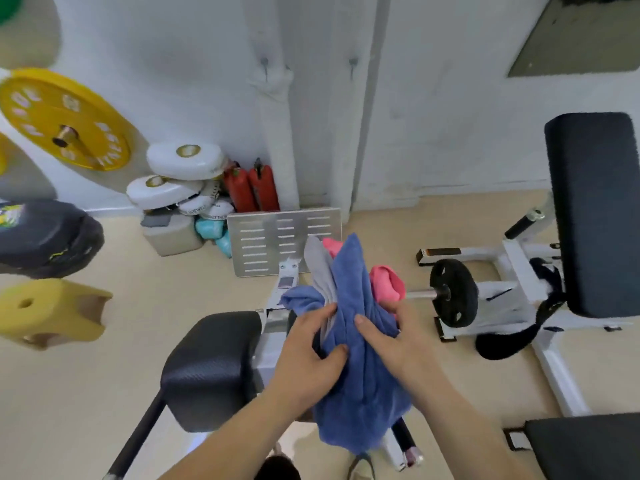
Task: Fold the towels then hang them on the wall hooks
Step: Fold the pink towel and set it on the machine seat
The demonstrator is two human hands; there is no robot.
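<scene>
I hold a bunch of towels in front of me. A blue towel (360,368) is on the outside, with a grey towel (320,268) and a pink towel (386,284) sticking out behind it. My left hand (308,355) grips the bundle from the left, thumb pressed into the blue cloth. From the right my right hand (391,336) grips it, fingers curled round the fabric. Two wall hooks (265,64) (353,62) stick out of the white wall above. A white towel (272,88) hangs from the left hook.
A black padded seat (211,368) on a white machine frame is below my hands. A perforated metal plate (284,237) leans ahead. A weight bar with a black plate (452,292) and a black bench pad (595,209) stand right; yellow plate (62,119), white pads and red bottles left.
</scene>
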